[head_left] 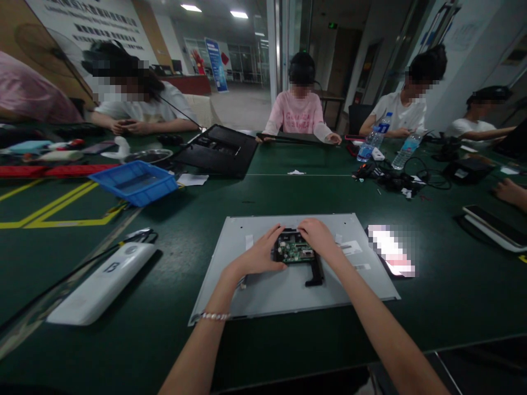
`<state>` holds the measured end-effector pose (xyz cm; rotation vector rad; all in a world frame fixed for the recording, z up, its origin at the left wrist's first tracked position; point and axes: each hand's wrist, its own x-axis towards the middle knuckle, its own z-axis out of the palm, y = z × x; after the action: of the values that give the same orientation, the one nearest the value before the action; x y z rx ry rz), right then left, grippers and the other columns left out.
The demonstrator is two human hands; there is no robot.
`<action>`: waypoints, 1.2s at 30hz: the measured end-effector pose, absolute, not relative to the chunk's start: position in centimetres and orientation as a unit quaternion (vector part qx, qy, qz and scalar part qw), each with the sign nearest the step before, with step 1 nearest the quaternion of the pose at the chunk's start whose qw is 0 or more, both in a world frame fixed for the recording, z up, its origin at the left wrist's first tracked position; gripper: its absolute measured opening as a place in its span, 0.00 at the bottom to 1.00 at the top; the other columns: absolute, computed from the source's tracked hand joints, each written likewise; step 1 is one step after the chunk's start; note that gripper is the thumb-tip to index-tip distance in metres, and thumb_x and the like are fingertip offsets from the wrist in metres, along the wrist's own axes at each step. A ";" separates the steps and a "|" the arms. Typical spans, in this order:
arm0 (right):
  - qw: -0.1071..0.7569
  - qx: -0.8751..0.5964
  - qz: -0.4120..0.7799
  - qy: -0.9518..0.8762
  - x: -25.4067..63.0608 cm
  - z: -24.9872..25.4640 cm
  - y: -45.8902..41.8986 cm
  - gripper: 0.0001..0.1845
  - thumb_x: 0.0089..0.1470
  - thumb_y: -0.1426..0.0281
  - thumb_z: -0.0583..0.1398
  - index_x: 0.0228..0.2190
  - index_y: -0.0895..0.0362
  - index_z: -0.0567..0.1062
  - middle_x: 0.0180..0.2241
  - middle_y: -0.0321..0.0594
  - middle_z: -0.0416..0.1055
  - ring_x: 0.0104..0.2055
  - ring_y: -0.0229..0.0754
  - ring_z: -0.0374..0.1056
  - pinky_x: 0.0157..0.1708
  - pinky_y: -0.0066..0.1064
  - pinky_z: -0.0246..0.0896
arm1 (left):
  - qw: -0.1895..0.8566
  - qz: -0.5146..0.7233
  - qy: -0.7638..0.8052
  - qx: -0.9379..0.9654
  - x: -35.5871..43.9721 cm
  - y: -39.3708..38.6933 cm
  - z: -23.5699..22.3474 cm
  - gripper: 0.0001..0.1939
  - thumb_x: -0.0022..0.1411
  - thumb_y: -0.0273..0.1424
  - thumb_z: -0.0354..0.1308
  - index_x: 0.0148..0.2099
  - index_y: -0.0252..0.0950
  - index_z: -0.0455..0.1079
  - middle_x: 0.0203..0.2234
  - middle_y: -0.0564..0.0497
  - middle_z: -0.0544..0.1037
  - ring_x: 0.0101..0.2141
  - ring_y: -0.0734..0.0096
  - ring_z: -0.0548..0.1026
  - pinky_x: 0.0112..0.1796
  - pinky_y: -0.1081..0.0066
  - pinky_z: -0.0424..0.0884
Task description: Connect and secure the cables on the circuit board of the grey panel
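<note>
A green circuit board (293, 250) sits in a black plastic frame (316, 273) on a large pale-grey flat panel (263, 293). One arm of the frame juts toward me and ends in a short foot. My left hand (263, 253) clasps the left side of the board's frame, fingers along the far left corner and thumb at the near edge. At the far right corner my right hand (319, 236) grips the frame with bent fingers; its fingertips are partly hidden. White tape and a label lie on the panel to the right.
Right of the panel lies a lit phone (391, 250). A white power bank (102, 282) with a cable is on the left. Beyond are a blue plastic basket (135, 184), a black panel (220, 149), water bottles (374, 137) and tangled cables (385, 175). Several people sit around the green table (288, 192).
</note>
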<state>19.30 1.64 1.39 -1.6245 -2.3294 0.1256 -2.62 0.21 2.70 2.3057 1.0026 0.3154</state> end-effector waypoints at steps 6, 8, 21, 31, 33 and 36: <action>0.166 -0.561 0.062 -0.809 19.5 1.5 1.6 0.13 0.58 0.75 0.52 0.39 0.58 0.76 0.41 0.45 0.74 0.46 0.40 0.67 0.48 0.29 0.57 | 0.297 0.123 0.376 0.869 -2.5 0.0 2.9 0.52 0.48 0.37 0.61 0.67 0.36 0.34 0.65 0.41 0.40 0.63 0.50 0.43 0.61 0.53 0.44; 0.196 -0.557 0.069 -0.804 20.2 1.7 1.3 0.14 0.58 0.75 0.52 0.40 0.58 0.76 0.42 0.44 0.74 0.46 0.40 0.67 0.48 0.30 0.57 | 0.298 0.118 0.379 0.868 -2.4 -0.1 3.2 0.52 0.48 0.37 0.61 0.67 0.37 0.33 0.65 0.41 0.40 0.63 0.50 0.43 0.61 0.53 0.44; 0.244 -0.644 0.171 -0.704 31.0 0.4 -3.0 0.18 0.49 0.75 0.58 0.45 0.58 0.73 0.44 0.47 0.71 0.43 0.42 0.69 0.45 0.35 0.62 | 0.265 0.110 0.374 0.882 -1.9 -0.5 3.4 0.51 0.50 0.34 0.57 0.67 0.38 0.28 0.66 0.43 0.38 0.63 0.47 0.42 0.60 0.51 0.44; 0.308 -0.666 0.176 -0.656 30.1 -0.3 -3.1 0.12 0.50 0.73 0.57 0.38 0.57 0.76 0.34 0.41 0.74 0.33 0.39 0.69 0.34 0.31 0.64 | 0.162 0.103 0.346 0.918 0.7 -2.5 4.7 0.46 0.52 0.32 0.57 0.67 0.43 0.35 0.66 0.48 0.38 0.64 0.50 0.38 0.60 0.48 0.35; 0.344 -0.657 0.198 -0.641 29.9 -0.4 -3.3 0.13 0.51 0.72 0.56 0.38 0.56 0.76 0.35 0.41 0.74 0.33 0.39 0.70 0.35 0.31 0.64 | 0.144 0.117 0.341 0.922 1.9 -3.1 4.8 0.39 0.57 0.32 0.54 0.66 0.42 0.40 0.65 0.49 0.43 0.63 0.55 0.43 0.61 0.51 0.39; 0.391 -0.627 0.294 -0.606 29.1 -0.6 -3.7 0.12 0.52 0.69 0.56 0.37 0.57 0.77 0.35 0.42 0.75 0.32 0.38 0.70 0.33 0.30 0.65 | 0.121 0.150 0.351 0.916 3.5 -3.8 4.3 0.27 0.63 0.29 0.47 0.63 0.41 0.50 0.61 0.49 0.56 0.60 0.62 0.53 0.60 0.57 0.48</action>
<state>29.14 -3.74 -0.64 -1.5924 -1.5404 0.7482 3.52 -3.83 4.25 2.6770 1.0247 0.4389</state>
